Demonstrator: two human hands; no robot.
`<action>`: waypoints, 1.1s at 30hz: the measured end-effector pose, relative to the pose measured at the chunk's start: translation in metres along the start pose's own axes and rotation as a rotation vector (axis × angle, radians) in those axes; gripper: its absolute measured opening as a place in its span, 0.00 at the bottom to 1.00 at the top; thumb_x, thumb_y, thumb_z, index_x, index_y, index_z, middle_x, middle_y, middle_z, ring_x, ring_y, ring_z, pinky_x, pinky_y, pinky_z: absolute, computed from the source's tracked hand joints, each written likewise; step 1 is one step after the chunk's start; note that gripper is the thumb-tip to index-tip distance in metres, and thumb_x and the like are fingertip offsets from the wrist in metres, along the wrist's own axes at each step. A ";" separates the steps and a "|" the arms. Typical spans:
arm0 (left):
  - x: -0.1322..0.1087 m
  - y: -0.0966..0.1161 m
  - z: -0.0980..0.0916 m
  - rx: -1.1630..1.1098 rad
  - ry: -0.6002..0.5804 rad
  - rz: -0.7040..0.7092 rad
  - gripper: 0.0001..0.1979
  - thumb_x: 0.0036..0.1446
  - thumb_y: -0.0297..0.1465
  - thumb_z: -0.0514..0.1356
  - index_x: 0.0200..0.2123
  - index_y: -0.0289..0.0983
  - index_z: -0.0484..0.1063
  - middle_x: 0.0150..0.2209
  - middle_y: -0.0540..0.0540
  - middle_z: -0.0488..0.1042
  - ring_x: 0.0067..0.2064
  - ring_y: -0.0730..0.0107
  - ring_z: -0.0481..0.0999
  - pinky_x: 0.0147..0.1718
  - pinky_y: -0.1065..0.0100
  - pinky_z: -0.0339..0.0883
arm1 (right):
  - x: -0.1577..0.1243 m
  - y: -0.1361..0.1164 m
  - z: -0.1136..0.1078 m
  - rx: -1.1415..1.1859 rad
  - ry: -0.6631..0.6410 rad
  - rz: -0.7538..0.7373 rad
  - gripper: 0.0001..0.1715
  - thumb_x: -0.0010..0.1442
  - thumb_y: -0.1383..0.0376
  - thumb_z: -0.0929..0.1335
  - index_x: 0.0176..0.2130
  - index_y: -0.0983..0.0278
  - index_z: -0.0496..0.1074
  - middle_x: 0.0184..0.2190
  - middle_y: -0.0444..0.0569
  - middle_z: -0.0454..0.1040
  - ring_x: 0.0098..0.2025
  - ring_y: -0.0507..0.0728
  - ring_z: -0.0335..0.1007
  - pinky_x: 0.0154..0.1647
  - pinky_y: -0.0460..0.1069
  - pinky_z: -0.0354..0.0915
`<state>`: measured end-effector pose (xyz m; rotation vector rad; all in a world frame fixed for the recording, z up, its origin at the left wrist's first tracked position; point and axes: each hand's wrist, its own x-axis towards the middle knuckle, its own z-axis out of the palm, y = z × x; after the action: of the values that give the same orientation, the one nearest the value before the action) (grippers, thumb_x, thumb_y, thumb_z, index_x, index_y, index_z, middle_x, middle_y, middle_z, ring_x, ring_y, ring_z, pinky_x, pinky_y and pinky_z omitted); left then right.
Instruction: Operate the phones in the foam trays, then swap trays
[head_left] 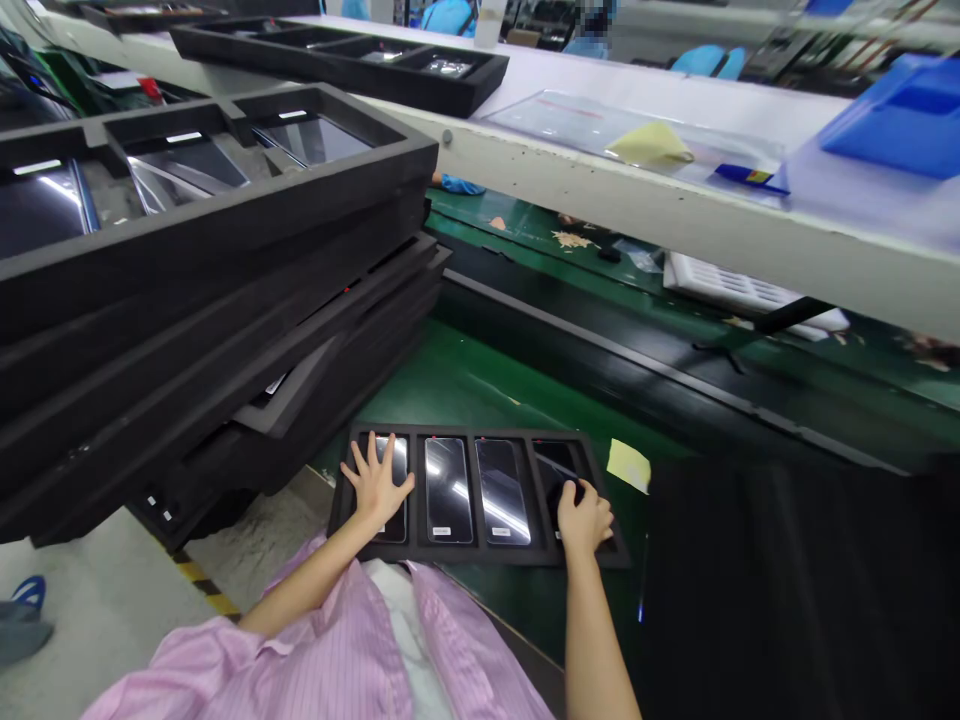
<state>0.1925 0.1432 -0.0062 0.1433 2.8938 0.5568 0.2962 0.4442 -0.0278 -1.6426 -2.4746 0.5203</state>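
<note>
Tray: shallow black foam tray (480, 555), four compartments, on green tabletop (457, 375).
Middle panels: two glossy black rectangular panels (448, 490), white labels at their near ends, one per compartment.
Left hand (377, 492): fingers spread apart, over leftmost glossy black panel (400, 490).
Right hand (586, 518): fingers curled at rightmost dark panel (553, 466), in its compartment; cannot tell whether clamped on it.
Note: yellow paper slip (629, 465), beside tray.

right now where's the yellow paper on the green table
In the head view, the yellow paper lies right of centre, just right of the black tray, near the right hand.
</note>
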 end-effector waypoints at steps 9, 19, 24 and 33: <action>-0.001 0.004 -0.011 0.063 -0.061 -0.024 0.34 0.52 0.38 0.57 0.62 0.47 0.50 0.66 0.40 0.42 0.64 0.37 0.38 0.53 0.33 0.43 | 0.001 -0.003 -0.002 0.038 -0.022 0.061 0.20 0.63 0.56 0.61 0.50 0.64 0.64 0.51 0.53 0.62 0.53 0.61 0.57 0.53 0.62 0.54; 0.000 0.013 -0.013 0.073 -0.057 -0.062 0.38 0.48 0.32 0.59 0.62 0.47 0.49 0.66 0.39 0.39 0.65 0.39 0.38 0.53 0.34 0.45 | 0.001 -0.003 -0.002 0.061 -0.033 0.073 0.20 0.63 0.56 0.61 0.50 0.64 0.64 0.52 0.53 0.61 0.54 0.62 0.56 0.54 0.62 0.53; -0.001 0.011 -0.015 0.087 -0.050 -0.040 0.34 0.51 0.31 0.56 0.61 0.48 0.50 0.66 0.39 0.40 0.64 0.40 0.41 0.53 0.35 0.46 | 0.005 0.000 -0.003 0.075 -0.062 0.073 0.20 0.63 0.56 0.61 0.50 0.64 0.64 0.52 0.52 0.62 0.54 0.61 0.56 0.54 0.62 0.53; 0.000 0.010 -0.016 0.088 -0.046 0.002 0.32 0.53 0.27 0.53 0.61 0.48 0.51 0.66 0.37 0.40 0.62 0.45 0.48 0.51 0.33 0.48 | 0.010 0.006 -0.005 0.095 -0.099 0.052 0.20 0.63 0.55 0.61 0.49 0.64 0.65 0.51 0.52 0.63 0.53 0.61 0.58 0.54 0.62 0.54</action>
<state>0.1900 0.1465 0.0125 0.1699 2.8742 0.4214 0.2985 0.4565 -0.0259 -1.6868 -2.4387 0.7308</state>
